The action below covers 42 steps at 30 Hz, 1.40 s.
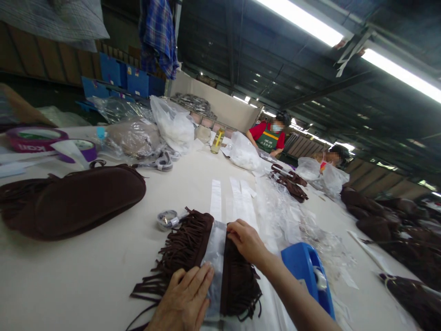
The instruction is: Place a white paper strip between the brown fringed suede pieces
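In front of me on the table lies a dark brown fringed piece [188, 241], its fringes spreading out to the left and the right. A greyish clear plastic strip [215, 250] runs down its middle. My left hand [188, 296] rests flat over the left half and the strip's lower part, fingers stretched out. At the upper end, my right hand [246, 239] has its fingers curled and pinched at the inner edge of the right half. Just behind it are a coiled grey strap [167, 219] and white paper strips [216, 197].
A blue tape dispenser [308, 276] stands close to my right forearm. A large brown fringed bag [91, 200] lies left, with tape rolls [36, 138] behind it. Plastic bags [172, 124] and a yellow-labelled bottle [217, 140] stand farther back. Two people work across the table.
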Tool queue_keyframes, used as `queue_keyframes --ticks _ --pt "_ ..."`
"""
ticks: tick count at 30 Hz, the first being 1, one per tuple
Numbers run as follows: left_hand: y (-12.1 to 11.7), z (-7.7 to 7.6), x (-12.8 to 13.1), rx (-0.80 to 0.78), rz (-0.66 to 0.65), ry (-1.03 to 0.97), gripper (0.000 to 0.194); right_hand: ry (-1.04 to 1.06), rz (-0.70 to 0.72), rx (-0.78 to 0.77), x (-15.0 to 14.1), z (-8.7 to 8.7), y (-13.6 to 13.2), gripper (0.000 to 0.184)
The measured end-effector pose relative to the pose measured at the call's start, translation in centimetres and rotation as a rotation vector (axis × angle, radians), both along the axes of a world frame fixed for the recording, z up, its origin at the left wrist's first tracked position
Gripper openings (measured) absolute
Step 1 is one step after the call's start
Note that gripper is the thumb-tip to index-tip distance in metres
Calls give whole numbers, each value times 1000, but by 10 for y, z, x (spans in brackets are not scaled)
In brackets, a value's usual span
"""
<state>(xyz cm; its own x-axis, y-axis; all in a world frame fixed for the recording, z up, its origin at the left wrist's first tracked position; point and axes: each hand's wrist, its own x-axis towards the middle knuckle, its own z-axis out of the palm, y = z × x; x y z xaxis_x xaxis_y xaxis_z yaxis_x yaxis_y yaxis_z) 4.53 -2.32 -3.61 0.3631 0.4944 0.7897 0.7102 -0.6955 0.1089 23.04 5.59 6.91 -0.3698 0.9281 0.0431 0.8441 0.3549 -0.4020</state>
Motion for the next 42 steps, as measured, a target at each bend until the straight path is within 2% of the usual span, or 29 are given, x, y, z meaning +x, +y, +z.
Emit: queue_keyframes --ticks 3,5,7,10,12,16,18,20,23,25,26,28,31,33,35,39,42 --pt "-2 5 -2 -18 9 18 34 -9 112 214 -17 -5 -44 22" --pt "-5 12 -4 -59 0 35 33 -41 201 300 -26 -16 -66 24" --pt "-7 19 -7 -91 -12 29 30 -48 212 353 -31 -31 -79 28" --pt "-10 26 -9 -88 -50 8 26 -28 184 424 -33 -51 -84 35" --pt "-10 23 -8 -67 -66 -10 23 -24 187 419 -34 -59 -84 36" --pt "-5 7 -9 -11 -59 -118 19 75 358 418 -31 -60 -85 19" --pt "-4 2 -14 -24 -107 -114 21 115 402 455 -22 -56 -91 18" --pt "-4 4 -22 -84 -149 -71 29 109 285 509 -8 -54 -100 24" --pt "0 22 -30 -173 -76 -69 32 145 -141 560 15 -64 -112 31" --pt "11 40 -28 -273 30 -68 26 212 -382 487 26 -77 -114 39" --pt "20 50 -23 -338 73 -49 24 247 -450 417 28 -84 -114 44" --pt "45 68 -8 -475 126 23 20 311 -494 290 28 -98 -111 49" --pt "88 85 21 -549 113 143 15 359 -522 291 18 -116 -107 48" --pt "111 84 37 -577 95 233 18 347 -570 396 11 -126 -107 47" --pt "124 75 48 -592 86 305 20 303 -623 480 5 -135 -108 46" --pt "123 50 56 -594 116 359 18 164 -669 533 0 -148 -108 47" --pt "117 40 59 -601 147 347 20 96 -688 556 -1 -155 -104 45"
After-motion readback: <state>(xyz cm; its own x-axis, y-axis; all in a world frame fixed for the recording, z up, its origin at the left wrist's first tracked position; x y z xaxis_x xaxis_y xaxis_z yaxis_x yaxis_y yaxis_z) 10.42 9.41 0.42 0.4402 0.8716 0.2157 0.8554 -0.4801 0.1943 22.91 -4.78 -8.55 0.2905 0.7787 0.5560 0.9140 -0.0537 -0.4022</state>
